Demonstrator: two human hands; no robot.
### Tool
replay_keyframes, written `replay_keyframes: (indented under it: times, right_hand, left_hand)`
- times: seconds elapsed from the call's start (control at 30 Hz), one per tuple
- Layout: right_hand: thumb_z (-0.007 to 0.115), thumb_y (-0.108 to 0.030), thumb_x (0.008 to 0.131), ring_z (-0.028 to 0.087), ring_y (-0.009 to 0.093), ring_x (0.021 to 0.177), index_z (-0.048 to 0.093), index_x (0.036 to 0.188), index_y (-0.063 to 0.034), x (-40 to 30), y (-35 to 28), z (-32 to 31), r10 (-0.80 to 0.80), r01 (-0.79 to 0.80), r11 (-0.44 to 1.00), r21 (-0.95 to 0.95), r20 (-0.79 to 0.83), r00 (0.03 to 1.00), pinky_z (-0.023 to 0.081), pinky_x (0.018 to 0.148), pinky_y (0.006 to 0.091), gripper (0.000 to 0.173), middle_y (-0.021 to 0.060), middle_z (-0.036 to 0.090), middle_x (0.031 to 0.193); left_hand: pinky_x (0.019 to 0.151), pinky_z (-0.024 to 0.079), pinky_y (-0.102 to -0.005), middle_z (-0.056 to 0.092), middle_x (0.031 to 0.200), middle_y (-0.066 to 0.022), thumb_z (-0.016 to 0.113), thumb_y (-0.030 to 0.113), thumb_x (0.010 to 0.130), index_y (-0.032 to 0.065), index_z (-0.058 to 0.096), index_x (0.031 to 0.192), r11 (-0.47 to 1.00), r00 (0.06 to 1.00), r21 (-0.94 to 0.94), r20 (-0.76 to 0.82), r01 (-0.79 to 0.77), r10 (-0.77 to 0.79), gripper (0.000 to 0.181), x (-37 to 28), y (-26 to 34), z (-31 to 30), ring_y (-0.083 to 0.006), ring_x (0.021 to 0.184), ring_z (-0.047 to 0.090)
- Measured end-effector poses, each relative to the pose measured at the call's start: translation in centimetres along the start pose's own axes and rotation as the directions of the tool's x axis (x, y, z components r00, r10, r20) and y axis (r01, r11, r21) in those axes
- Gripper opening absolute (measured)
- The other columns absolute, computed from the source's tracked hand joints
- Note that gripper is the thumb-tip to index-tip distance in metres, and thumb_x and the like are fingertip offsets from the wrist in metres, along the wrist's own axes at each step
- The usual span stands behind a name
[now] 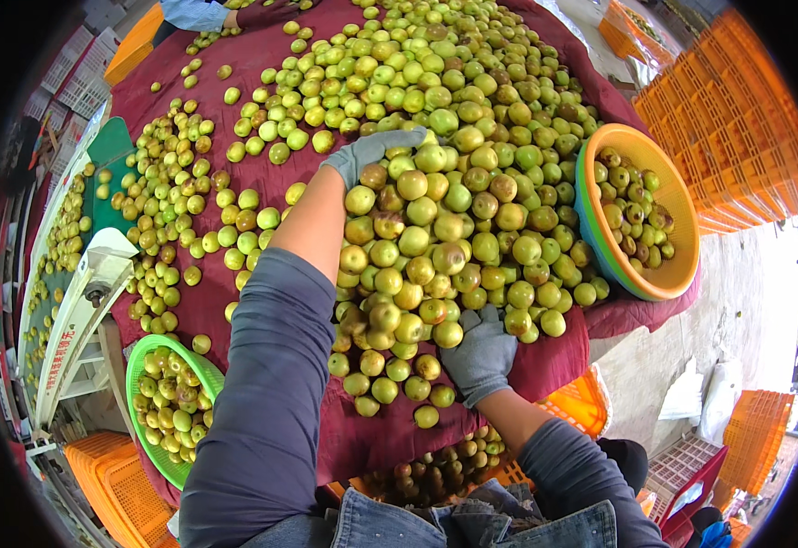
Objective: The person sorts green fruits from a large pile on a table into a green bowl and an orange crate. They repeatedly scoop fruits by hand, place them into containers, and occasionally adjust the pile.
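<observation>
Green and brownish jujube-like fruits (433,198) lie in a large heap on a dark red cloth (364,445). My left hand (375,151), in a grey glove, reaches across and rests curved against the far left side of the heap; its fingertips are partly hidden behind fruit. My right hand (482,353), also gloved in grey, lies at the near edge of the heap, fingers spread and tips touching the lowest fruits. Whether either palm holds a fruit cannot be seen. A smaller group of fruits (173,178) is spread on the cloth to the left.
Stacked round baskets, an orange one (688,240) uppermost, hold fruits at right; a green basket (137,404) holds more at left. Below the cloth's near edge is an orange crate (580,404). A white machine frame (63,342) stands left. Another person's gloved hand (268,12) is at top left.
</observation>
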State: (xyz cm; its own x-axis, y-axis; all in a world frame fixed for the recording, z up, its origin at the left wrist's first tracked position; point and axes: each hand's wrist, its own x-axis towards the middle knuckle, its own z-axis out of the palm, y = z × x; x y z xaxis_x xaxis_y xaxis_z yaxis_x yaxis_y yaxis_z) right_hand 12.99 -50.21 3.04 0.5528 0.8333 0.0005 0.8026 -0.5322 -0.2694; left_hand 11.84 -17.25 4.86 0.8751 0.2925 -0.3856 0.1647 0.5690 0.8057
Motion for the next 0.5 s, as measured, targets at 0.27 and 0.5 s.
replay_keyframes:
  times: [0.27,0.5]
  right_hand:
    - [0.055,-0.038,0.085,0.064,0.029,0.083,0.067,0.087,-0.0111,-0.3,0.3,0.7,0.085,-0.086,0.991,-0.1,-0.02,0.996,0.052,0.065,0.0419,0.029,0.0105,0.063,0.095]
    - [0.061,-0.042,0.078,0.066,0.033,0.084,0.063,0.102,-0.0095,-0.1,0.7,-0.9,0.237,-0.267,0.961,0.07,0.286,0.928,0.053,0.071,0.045,0.04,0.0165,0.065,0.101]
  left_hand:
    - [0.107,0.038,-0.0309,0.06,0.127,-0.0055,0.072,0.024,0.081,0.0041,0.062,0.122,0.896,0.964,0.429,0.266,-0.114,-0.004,0.046,-0.9,-1.9,2.9,-0.0172,0.125,0.05]
    - [0.1,0.041,-0.0277,0.067,0.112,-0.0035,0.075,0.026,0.08,0.0033,0.067,0.114,0.836,0.982,0.523,-0.009,0.167,-0.191,0.041,-5.1,-4.2,7.7,-0.0147,0.109,0.058]
